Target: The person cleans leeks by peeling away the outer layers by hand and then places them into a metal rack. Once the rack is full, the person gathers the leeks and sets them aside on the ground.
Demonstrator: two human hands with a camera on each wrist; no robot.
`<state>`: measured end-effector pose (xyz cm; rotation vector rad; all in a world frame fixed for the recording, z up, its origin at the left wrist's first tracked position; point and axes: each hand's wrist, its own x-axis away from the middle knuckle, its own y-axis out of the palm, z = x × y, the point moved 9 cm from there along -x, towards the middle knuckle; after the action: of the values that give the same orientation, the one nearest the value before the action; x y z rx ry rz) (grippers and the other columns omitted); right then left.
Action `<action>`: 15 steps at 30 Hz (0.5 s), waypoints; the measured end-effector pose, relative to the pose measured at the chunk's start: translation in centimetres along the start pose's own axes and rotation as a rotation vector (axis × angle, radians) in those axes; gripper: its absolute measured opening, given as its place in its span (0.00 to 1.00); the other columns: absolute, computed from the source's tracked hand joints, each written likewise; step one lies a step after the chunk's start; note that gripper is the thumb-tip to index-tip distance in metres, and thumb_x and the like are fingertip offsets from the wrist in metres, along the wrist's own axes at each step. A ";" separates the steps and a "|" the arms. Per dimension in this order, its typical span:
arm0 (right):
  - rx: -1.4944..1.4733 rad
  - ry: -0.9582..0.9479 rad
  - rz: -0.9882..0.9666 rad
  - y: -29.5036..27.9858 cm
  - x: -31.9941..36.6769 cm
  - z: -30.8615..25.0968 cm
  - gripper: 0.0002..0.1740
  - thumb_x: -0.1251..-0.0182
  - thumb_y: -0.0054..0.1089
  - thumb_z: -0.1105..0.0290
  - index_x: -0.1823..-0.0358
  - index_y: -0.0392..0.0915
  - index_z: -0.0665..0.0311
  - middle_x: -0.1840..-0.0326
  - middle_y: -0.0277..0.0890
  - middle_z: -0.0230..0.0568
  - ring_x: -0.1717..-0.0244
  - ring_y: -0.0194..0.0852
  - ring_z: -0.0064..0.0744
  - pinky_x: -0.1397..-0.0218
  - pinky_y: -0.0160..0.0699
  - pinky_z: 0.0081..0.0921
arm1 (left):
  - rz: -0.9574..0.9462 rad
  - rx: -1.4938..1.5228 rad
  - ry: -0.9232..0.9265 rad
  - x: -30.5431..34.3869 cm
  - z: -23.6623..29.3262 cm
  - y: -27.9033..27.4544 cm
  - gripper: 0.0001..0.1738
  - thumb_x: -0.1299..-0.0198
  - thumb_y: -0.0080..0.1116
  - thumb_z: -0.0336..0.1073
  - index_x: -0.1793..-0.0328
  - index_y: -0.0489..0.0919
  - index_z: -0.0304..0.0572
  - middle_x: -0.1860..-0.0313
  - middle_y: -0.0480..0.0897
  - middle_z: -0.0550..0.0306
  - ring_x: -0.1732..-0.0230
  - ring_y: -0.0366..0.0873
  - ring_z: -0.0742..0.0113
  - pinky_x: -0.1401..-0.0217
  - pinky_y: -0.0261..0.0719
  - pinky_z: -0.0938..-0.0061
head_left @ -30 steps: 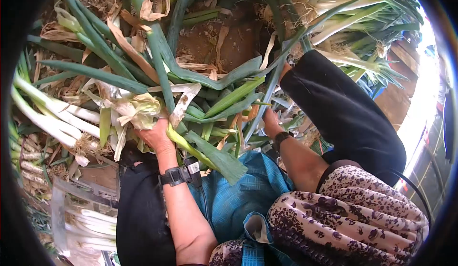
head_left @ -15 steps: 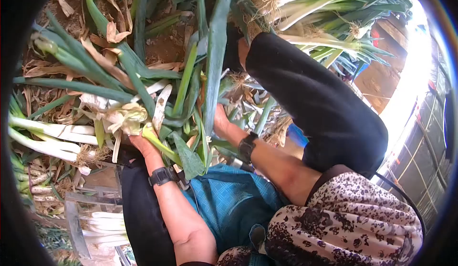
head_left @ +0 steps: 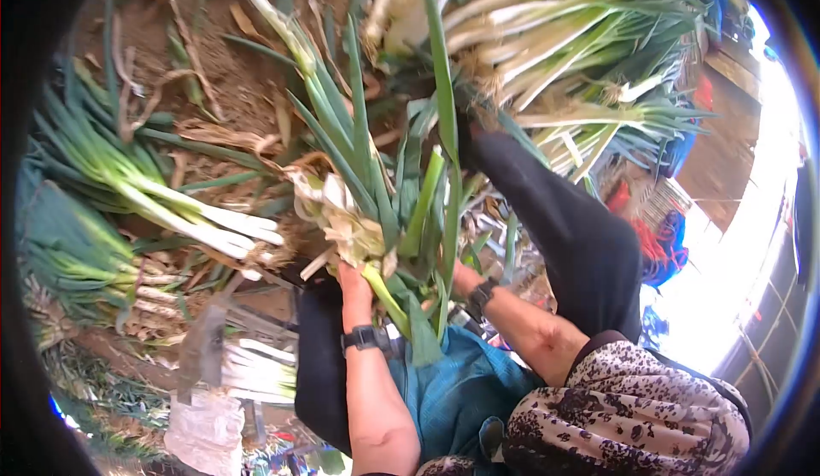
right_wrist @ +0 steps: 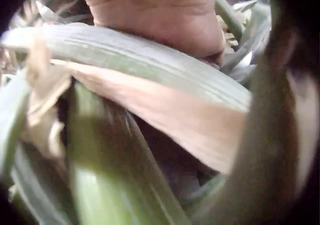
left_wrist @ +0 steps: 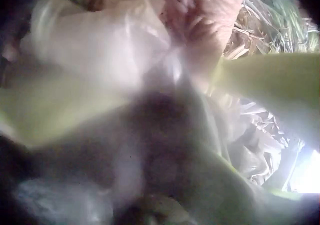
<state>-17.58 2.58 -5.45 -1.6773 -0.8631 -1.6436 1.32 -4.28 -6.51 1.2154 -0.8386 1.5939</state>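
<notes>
My left hand (head_left: 354,286) grips a loose bundle of long green onion leaves (head_left: 370,164) and pale papery husks (head_left: 346,224) above my lap; its fingertips are hidden. Blurred husk (left_wrist: 100,45) lies against the left hand (left_wrist: 207,22) in the left wrist view. My right hand (head_left: 464,279) is at the other side of the same bundle, its fingers covered by upright leaves (head_left: 444,91). From the right wrist, the heel of the right hand (right_wrist: 160,15) shows above a broad green leaf (right_wrist: 130,50) and a dry tan strip (right_wrist: 165,102).
Onions with white stems and roots lie in piles at the upper right (head_left: 547,40) and at left (head_left: 184,207). More white stems (head_left: 256,369) rest by a grey frame (head_left: 202,348) beside the left leg. Dry leaves (head_left: 231,134) litter the brown soil.
The head view has shifted and turned. Leaves that sprawled sideways across the bundle now stand more upright between the hands. The left hand has kept hold of the husks.
</notes>
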 end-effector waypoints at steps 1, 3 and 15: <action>0.006 -0.012 -0.042 0.9 1.1 -0.5 0.21 0.37 0.59 0.54 0.58 0.78 0.67 0.67 0.78 0.41 0.70 0.76 0.31 0.67 0.76 0.32 | -0.021 0.014 -0.007 0.3 0.5 0.0 0.22 0.39 0.54 0.28 0.38 0.72 0.41 0.52 0.78 0.56 0.59 0.78 0.66 0.62 0.80 0.73; 0.020 -0.022 -0.097 3.0 3.8 -1.0 0.21 0.37 0.60 0.55 0.57 0.78 0.67 0.67 0.78 0.42 0.70 0.76 0.32 0.66 0.76 0.33 | 0.050 0.080 -0.014 3.4 2.7 -1.5 0.22 0.43 0.52 0.26 0.39 0.72 0.39 0.51 0.77 0.53 0.59 0.79 0.64 0.63 0.80 0.71; 0.164 -0.116 -0.456 14.1 20.4 -6.5 0.19 0.40 0.63 0.61 0.55 0.75 0.68 0.64 0.78 0.46 0.66 0.77 0.39 0.64 0.76 0.35 | 0.062 -0.392 0.430 19.6 20.7 0.3 0.25 0.57 0.62 0.27 0.47 0.78 0.31 0.57 0.84 0.48 0.58 0.83 0.58 0.55 0.79 0.68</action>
<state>-9.80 -10.45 15.27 -1.5496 -1.4832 -1.7142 6.22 -17.88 18.09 0.5486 -0.8573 1.5676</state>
